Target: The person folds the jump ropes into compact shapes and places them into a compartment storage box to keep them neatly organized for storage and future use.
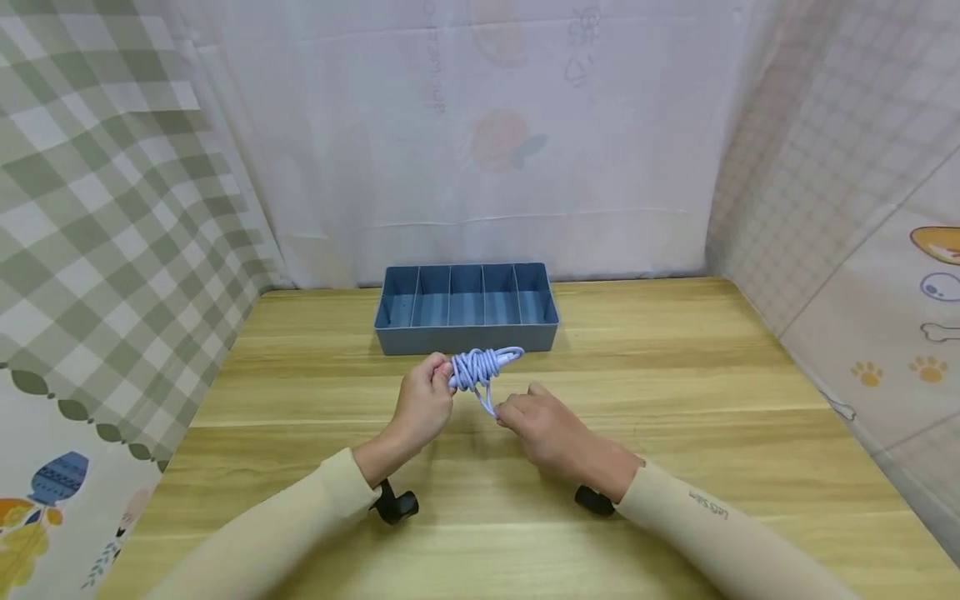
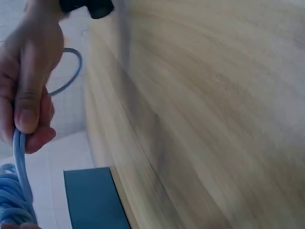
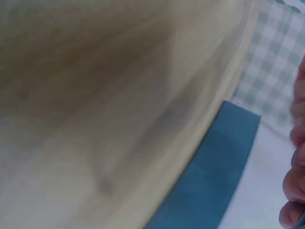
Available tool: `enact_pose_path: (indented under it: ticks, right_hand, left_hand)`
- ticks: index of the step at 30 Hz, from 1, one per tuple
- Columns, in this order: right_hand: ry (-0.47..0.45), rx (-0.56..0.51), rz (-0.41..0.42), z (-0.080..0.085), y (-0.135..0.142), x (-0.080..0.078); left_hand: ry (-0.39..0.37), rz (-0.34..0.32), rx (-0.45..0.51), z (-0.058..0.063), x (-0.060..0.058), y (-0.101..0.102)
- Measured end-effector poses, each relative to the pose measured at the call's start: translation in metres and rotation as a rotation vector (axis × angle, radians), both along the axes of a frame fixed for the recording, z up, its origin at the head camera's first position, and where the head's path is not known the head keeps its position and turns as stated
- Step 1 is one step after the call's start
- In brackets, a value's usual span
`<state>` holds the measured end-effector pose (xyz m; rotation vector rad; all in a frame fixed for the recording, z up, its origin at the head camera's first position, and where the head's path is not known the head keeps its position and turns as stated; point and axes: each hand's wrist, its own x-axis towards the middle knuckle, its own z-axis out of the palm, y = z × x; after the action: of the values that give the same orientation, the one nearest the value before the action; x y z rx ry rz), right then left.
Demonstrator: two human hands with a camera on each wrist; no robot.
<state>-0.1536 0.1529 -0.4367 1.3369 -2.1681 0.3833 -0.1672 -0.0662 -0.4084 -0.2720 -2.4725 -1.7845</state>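
Note:
A light blue cable [image 1: 474,369] is wound into a tight coiled bundle, held above the table in front of the person. The left hand [image 1: 426,402] grips the bundle's left end between thumb and fingers. To its right and slightly lower, the right hand [image 1: 546,425] pinches strands that run down from the coils. In the left wrist view, the right hand's thumb [image 2: 27,112] presses two parallel strands against its fingers, and a loop of cable shows behind that hand. Only some fingers [image 3: 296,186] appear at the right edge of the right wrist view.
Behind the hands, a blue-grey tray [image 1: 467,339] with several compartments stands at the back of the wooden table [image 1: 675,367]. Cloth curtains [image 1: 480,225] enclose the back and both sides. Each wrist wears a black camera mount [image 1: 395,504].

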Motion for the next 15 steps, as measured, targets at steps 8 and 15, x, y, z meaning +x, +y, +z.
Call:
enact_pose_path:
  ticks: [8,15]
  right_hand:
    - [0.224,0.223,-0.047,0.021,-0.006,0.015]
    - [0.333,0.448,-0.048,0.045,-0.005,0.017]
  left_hand:
    - [0.113,-0.083,-0.269,-0.007,0.001,-0.001]
    - [0.096,-0.213,-0.503,-0.011,0.007,0.000]
